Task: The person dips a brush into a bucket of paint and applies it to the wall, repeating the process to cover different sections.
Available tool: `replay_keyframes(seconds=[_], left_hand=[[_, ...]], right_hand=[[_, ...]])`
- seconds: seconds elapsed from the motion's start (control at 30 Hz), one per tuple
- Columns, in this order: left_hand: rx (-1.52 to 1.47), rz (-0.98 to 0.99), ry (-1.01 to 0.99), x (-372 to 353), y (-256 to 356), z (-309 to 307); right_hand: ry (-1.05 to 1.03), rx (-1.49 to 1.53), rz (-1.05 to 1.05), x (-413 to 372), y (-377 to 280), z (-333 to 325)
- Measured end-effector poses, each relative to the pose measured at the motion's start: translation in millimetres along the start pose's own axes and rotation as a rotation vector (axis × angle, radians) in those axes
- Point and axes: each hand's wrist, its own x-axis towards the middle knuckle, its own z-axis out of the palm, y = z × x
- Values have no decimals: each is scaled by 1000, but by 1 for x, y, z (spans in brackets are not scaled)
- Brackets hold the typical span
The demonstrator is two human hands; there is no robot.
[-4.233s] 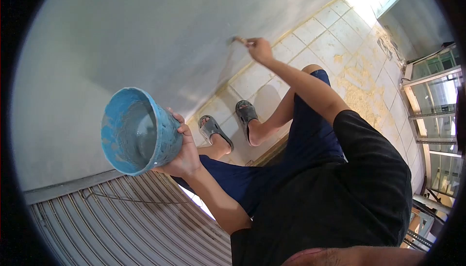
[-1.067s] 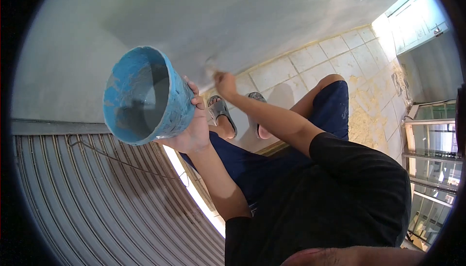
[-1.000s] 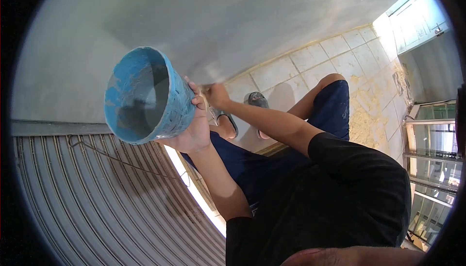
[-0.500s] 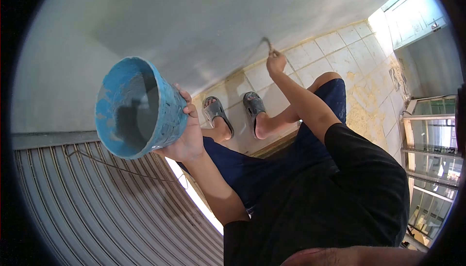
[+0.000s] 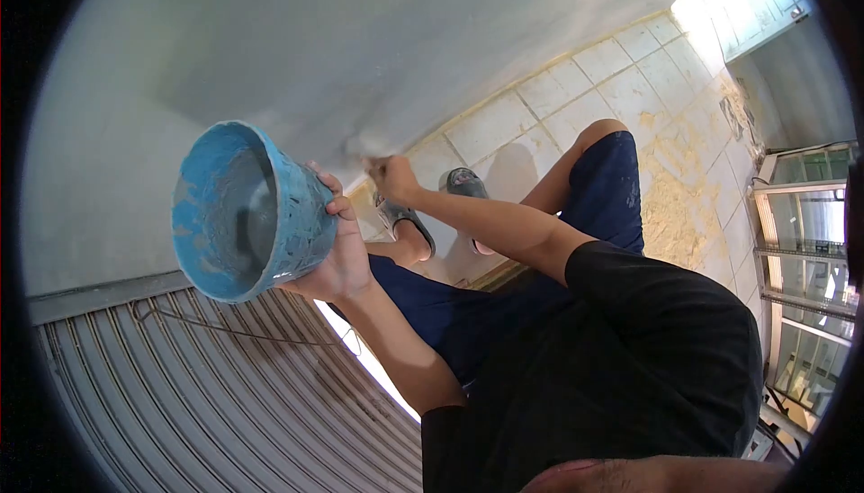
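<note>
My left hand [image 5: 345,259] grips a blue plastic bucket [image 5: 306,214] from its side and underneath, with the thumb and fingers on the outer wall. The bucket is tilted so its mouth faces me, and grey paint [image 5: 255,223] coats the inside. Further right, my right hand [image 5: 396,180] is closed around a paintbrush [image 5: 369,160]. Motion smears the brush, whose tip points up at the foot of the grey wall [image 5: 378,52]. Part of the wall behind the bucket looks darker.
Pale floor tiles [image 5: 558,88] with yellowish stains run along the wall. My feet wear grey sandals [image 5: 463,183]. A ribbed metal shutter [image 5: 225,385] stands at lower left, with a thin wire across it. A white door [image 5: 754,3] and a glass-paned frame [image 5: 805,223] are at right.
My right hand has swept left along the base of the wall with the paintbrush, closer to the bucket. My left hand and the bucket have shifted only slightly.
</note>
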Motion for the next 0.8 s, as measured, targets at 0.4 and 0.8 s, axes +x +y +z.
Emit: replay_keyframes(seconds=[0.4,0.8], left_hand=[[23,11,-3,-7,5,2],[-1,11,-21,-2,-7,1]], right_hand=[[662,-52,530,99,111,-202],[-198,-68,10,33,75,-57]])
